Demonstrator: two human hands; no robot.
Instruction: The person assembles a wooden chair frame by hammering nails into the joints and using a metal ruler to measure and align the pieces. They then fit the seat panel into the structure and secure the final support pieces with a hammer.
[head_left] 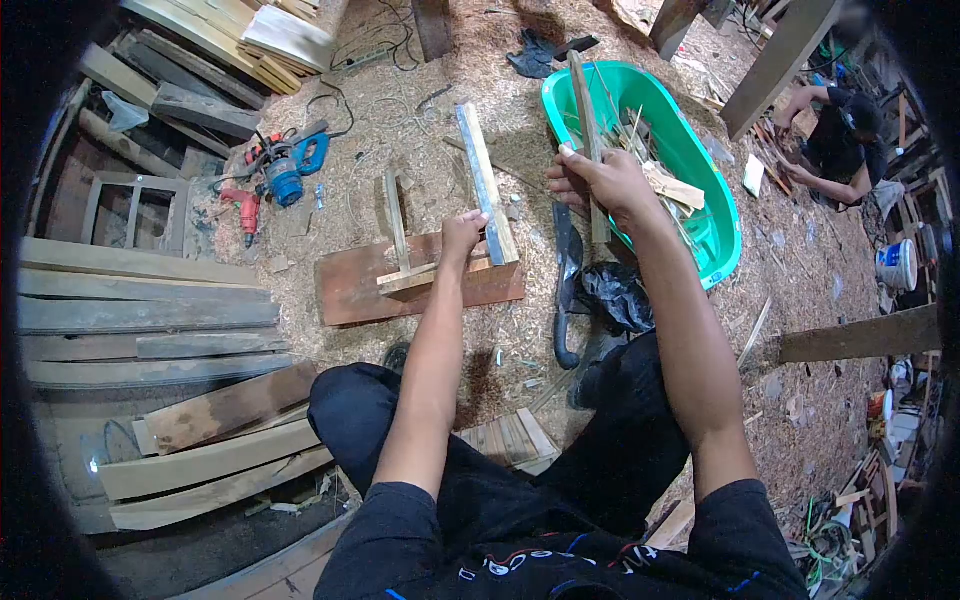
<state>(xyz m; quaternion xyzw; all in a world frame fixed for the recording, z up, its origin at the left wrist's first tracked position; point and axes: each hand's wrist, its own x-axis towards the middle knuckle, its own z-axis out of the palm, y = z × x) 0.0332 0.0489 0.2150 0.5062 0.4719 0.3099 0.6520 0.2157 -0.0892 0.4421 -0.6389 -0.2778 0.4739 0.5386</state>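
My left hand [462, 236] is closed on a U-shaped wooden frame, at the foot of its thick blue-edged upright [480, 170]. The frame's thinner upright [395, 215] stands to the left, and its crosspiece [405, 283] lies over a reddish-brown board [350, 285] on the floor. In my right hand [615, 185] is a long narrow wooden strip [582, 95], held roughly upright between thumb and fingers beside a green tub [735, 225]. A machete [564, 290] lies on the floor between my hands, close to a black plastic bag [618, 297].
Power tools, one blue [285, 180] and one red drill [243, 212], lie at the left. Stacked planks [150, 315] fill the left side. Wood scraps [675, 187] lie in the tub. Wooden posts [775, 70] rise at right. Another person [845, 140] crouches at the far right. Shavings cover the floor.
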